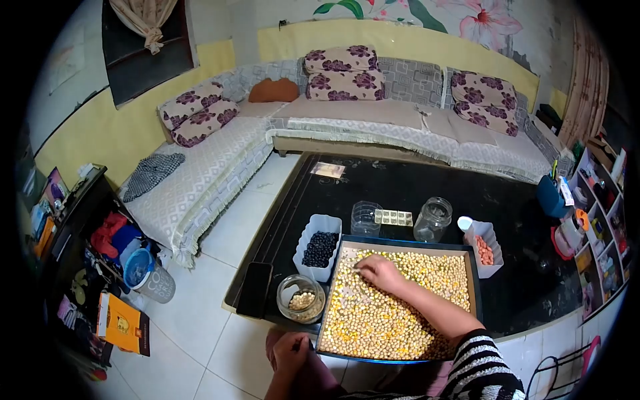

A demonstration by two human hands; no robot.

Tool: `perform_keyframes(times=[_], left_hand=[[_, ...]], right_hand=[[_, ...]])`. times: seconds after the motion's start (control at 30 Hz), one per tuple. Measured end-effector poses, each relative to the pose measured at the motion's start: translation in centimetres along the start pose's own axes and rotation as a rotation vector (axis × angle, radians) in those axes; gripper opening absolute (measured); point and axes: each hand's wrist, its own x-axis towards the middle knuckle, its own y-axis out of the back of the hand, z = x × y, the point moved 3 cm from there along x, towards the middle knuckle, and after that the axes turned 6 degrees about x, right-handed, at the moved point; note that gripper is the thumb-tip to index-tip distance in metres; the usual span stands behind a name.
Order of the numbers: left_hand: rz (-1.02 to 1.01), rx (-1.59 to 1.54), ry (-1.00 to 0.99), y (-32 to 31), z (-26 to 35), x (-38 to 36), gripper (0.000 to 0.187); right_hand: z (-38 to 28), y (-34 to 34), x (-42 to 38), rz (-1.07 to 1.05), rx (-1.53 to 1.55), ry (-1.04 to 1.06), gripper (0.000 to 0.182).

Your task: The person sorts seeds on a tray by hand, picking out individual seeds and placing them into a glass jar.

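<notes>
resting half-curled just inside the far tray rim (427, 245): right hand (379, 272), hold unclear; left hand (291, 353) curled outside, hold unclear

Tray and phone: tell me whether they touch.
Apart. The head view shows the bean jar and some black tabletop between the phone and the tray.

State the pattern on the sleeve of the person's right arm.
The sleeve has black and white stripes, seen in the head view.

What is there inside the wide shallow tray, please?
The tray holds many pale beans mixed with yellow pieces. Whatever lies beneath the right hand and arm is covered and cannot be seen.
</notes>
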Motion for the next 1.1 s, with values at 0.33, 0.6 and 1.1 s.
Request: perform_keyframes(times=[0.33, 0.6, 1.1], left_hand=[[-0.010, -0.012, 0.051, -0.2, -0.6, -0.2, 0.005], [-0.010, 0.017, 0.020, 0.0, -0.3, -0.1, 0.006], [0.000, -0.007, 0.021, 0.1, -0.2, 0.0, 0.005]], right_hand=[[3.3, -1.2, 4.4, -0.047, -0.216, 0.042, 0.010], [2.1, -0.8, 4.8, -0.269, -0.318, -0.036, 0.008], [3.5, -2.5, 6.2, -0.189, -0.276, -0.113, 0.011]])
